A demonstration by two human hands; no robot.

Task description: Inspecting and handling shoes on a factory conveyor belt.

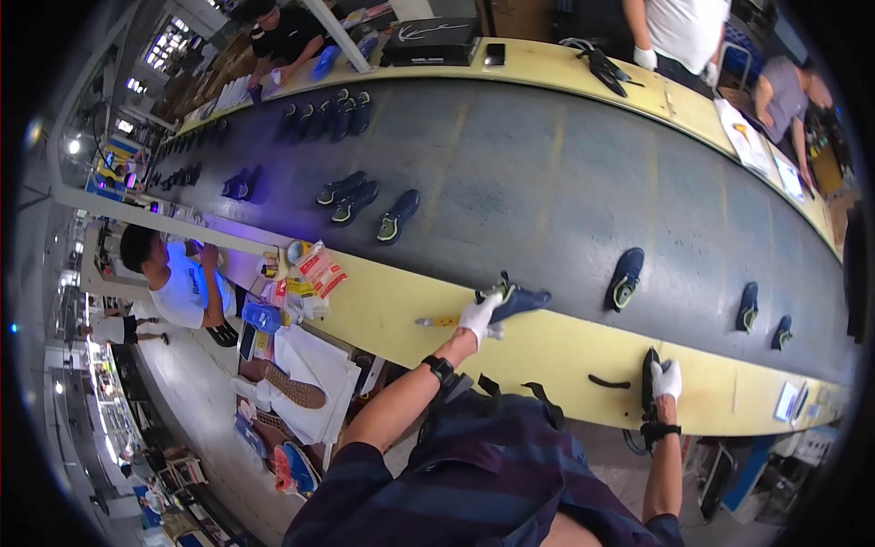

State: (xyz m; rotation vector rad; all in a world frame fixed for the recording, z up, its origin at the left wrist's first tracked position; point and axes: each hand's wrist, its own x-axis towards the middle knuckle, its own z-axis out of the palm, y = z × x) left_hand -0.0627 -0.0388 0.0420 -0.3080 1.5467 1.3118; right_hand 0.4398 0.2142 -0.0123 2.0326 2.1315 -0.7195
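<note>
**Head view: gloved hands at yellow bench edge, dark shoe in left hand**

1. Nearest: person's torso in striped dark shirt (474, 474) fills lower centre. Both forearms come up from lower edge; each wrist carries a black strap.

2. Left hand (478, 316), white glove, fingers closed around heel end of a dark blue shoe (518, 298). Shoe lies tilted at far edge of the yellow bench (383, 305), toe pointing right, overhanging onto the belt. A yellow-handled tool (437, 321) lies on bench, just beside left hand; contact w/ glove: cannot tell.

3. Right hand (666, 378), white glove, fingers curled over top of a black upright piece (651, 369) at near bench edge. Grip looks closed on it; exact hold partly hidden. A short black strip (608, 382) lies flat on bench, left of right hand, apart from it.

4. Left of bench: packets and bottles (305, 273) clustered at bench end. Below them, a white sheet w/ a brown-soled shoe (293, 389) on it.

5. Beyond bench: wide dark conveyor belt (547, 164) running left to right. Dark shoes w/ green insoles sit on it, e.g. one shoe (625, 276) near the held shoe, a trio (365, 202) further left, more pairs toward far left end.

6. Far side: second yellow bench (583, 73) w/ a black box (428, 41). Other persons stand there and at left.
</note>
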